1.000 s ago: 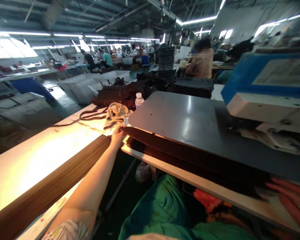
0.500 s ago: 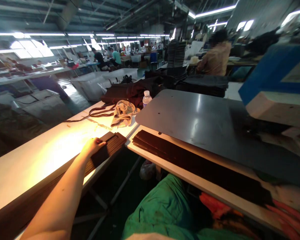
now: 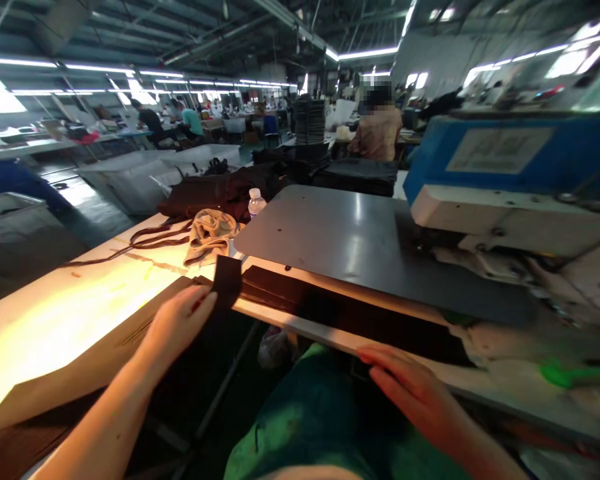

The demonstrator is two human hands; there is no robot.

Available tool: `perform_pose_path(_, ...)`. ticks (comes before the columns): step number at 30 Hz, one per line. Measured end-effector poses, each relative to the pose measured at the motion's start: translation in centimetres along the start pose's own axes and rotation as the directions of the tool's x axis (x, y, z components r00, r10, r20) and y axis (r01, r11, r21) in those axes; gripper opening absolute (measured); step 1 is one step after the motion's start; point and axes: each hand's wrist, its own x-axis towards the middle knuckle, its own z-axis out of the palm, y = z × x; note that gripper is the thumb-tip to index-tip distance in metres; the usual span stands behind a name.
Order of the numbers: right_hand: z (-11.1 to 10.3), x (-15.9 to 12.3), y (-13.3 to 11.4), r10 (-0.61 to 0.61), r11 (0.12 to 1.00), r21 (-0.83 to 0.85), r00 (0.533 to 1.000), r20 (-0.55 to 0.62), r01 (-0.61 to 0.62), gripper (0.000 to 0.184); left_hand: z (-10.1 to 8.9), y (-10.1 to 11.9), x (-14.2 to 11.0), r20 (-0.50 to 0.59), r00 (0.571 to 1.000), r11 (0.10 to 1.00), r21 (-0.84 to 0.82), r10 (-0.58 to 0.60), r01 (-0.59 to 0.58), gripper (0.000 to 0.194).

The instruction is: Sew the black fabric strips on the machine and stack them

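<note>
My left hand [image 3: 185,315] is closed on a long dark strip of flat material [image 3: 228,277], whose free end stands up past my fingers. A stack of similar brown strips [image 3: 45,427] lies along the left table, partly hidden beneath my forearm. My right hand [image 3: 405,380] hovers by the front edge of the right table, its fingers stretched out and holding nothing. Just beyond it, a pile of dark strips [image 3: 340,310] runs along that table, in front of a grey metal plate [image 3: 330,227].
A blue and white machine [image 3: 480,160] stands at the right over the plate. A crumpled tan cloth [image 3: 213,233], a plastic bottle [image 3: 255,202] and dark straps [image 3: 145,237] lie at the back. Dark material [image 3: 360,173] is piled behind. A person [image 3: 380,130] works farther off.
My left hand has lifted a strip's end off the left stack and brought it toward the right table. My right hand has come inward from the lower right. The view has turned right.
</note>
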Motion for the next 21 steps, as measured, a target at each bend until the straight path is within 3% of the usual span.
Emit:
perform_pose_path(2, 2.1, 1.0, -2.6, -0.059, 0.993, 0.105, 0.998, -0.015, 0.06, 0.038, 2.6, 4.6, -2.4, 0.094, 0.978, 0.982, -0.047, 0.188, -0.185, 0.021)
perform_pose_path(4, 3.8, 1.8, -3.9, -0.066, 0.987, 0.145, 0.995, -0.072, 0.076, 0.047, 5.0, 8.5, -4.4, 0.187, 0.924, 0.934, -0.197, 0.334, -0.298, 0.023)
perform_pose_path(8, 4.4, 2.5, -3.5, 0.009, 0.984, 0.171, 0.959, -0.283, 0.042, 0.043, 7.8, 13.6, -6.1, 0.321, 0.774, 0.8, -0.474, 0.546, -0.368, 0.035)
perform_pose_path(12, 1.2, 2.4, -3.1, 0.138, 0.968, 0.25, 0.876, -0.462, -0.021, 0.038, 8.0, 16.8, -5.4, 0.339, 0.62, 0.677, -0.576, 0.708, -0.458, 0.05)
perform_pose_path(14, -1.4, 2.2, -4.1, 0.161, 0.966, 0.258, 0.811, -0.563, -0.012, 0.037, 7.3, 18.3, -5.1, 0.268, 0.533, 0.566, -0.624, 0.802, -0.539, 0.054)
perform_pose_path(16, -4.2, 2.2, -5.6, 0.159, 0.97, 0.241, 0.716, -0.68, 0.013, 0.036, 6.3, 19.8, -4.7, 0.174, 0.458, 0.453, -0.643, 0.872, -0.618, 0.052)
perform_pose_path(18, -7.0, 2.5, -6.8, 0.14, 0.971, 0.233, 0.648, -0.749, 0.059, 0.035, 5.3, 21.1, -4.2, 0.087, 0.417, 0.375, -0.627, 0.905, -0.683, 0.047)
perform_pose_path(19, -8.2, 2.9, -7.1, 0.124, 0.968, 0.236, 0.646, -0.753, 0.089, 0.035, 4.9, 21.6, -3.8, 0.049, 0.409, 0.352, -0.609, 0.911, -0.711, 0.045)
perform_pose_path(21, -10.1, 4.0, -6.4, 0.09, 0.962, 0.252, 0.745, -0.661, 0.107, 0.037, 4.9, 22.3, -2.5, 0.0, 0.408, 0.34, -0.556, 0.913, -0.759, 0.04)
